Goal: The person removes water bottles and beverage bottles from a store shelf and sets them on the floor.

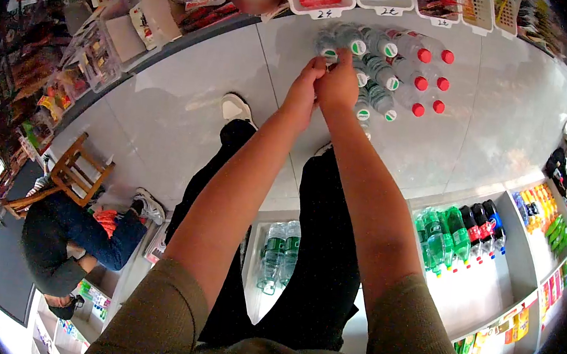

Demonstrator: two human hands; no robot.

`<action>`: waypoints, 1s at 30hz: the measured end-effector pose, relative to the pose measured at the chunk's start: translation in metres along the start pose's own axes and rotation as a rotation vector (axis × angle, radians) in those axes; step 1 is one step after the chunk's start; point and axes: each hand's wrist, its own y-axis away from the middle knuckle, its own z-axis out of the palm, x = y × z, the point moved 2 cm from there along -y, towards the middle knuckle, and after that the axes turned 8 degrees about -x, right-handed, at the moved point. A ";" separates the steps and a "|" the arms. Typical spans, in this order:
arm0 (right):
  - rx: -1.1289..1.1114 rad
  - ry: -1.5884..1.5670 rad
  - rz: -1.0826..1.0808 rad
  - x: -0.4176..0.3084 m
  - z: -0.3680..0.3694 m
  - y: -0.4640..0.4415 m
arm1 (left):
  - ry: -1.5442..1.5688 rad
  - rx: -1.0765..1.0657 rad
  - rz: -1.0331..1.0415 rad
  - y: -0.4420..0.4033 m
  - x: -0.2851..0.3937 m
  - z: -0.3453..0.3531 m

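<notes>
Both my hands reach forward to the floor, close together at the left edge of a group of clear bottles. My left hand is bent inward against my right hand, and the fingers of both are closed. What they grip, if anything, is hidden behind them. Several bottles with white and green caps stand right beside my right hand. To their right are several clear bottles with red caps.
Baskets with price tags line the far edge. Shelves with green soda bottles are at the lower right. More clear bottles show between my legs. At the left, a person is beside a wooden chair.
</notes>
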 end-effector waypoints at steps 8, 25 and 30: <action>-0.003 0.006 -0.066 0.013 -0.027 0.064 | -0.233 0.054 -0.102 0.082 0.005 0.023; -0.152 0.218 -0.431 -0.052 -0.222 0.248 | -0.470 -0.061 -0.009 0.318 0.042 0.163; -0.041 0.103 -0.597 -0.057 -0.286 0.281 | -0.430 -0.219 0.098 0.350 0.044 0.203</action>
